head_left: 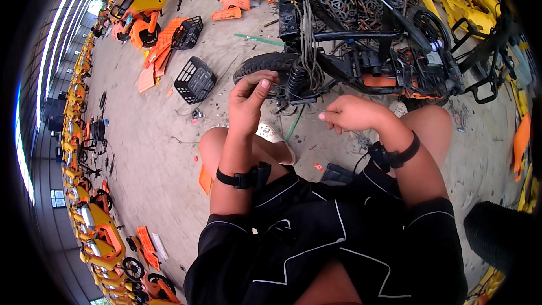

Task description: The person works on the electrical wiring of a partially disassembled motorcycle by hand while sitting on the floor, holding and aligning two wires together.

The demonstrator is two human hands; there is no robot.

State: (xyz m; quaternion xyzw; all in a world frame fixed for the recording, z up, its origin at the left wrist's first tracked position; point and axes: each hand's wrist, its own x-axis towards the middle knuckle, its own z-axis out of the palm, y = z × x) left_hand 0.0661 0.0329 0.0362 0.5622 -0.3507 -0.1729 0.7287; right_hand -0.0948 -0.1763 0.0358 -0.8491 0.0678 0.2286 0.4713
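Note:
In front of me stands a stripped black scooter frame [361, 36] with its rear wheel [265, 64] at the left end. My left hand [249, 99] is raised beside that wheel, thumb and fingers pinched on a thin wire. My right hand [357, 114] is closed in a pinch on a thin strand, a little lower and to the right, beside the frame's lower side. The strand is faint, and I cannot tell whether it runs unbroken between both hands. A loop of grey cable [307, 36] hangs over the frame near a black coil spring [294, 82].
Black plastic baskets [195, 81] and orange panels [161, 59] lie to the left. Beyond the frame is a heap of dark metal parts [344, 0]; yellow panels [451, 0] pile up at far right. Yellow scooters [101, 231] line the left wall. A green strip [294, 123] lies near my feet.

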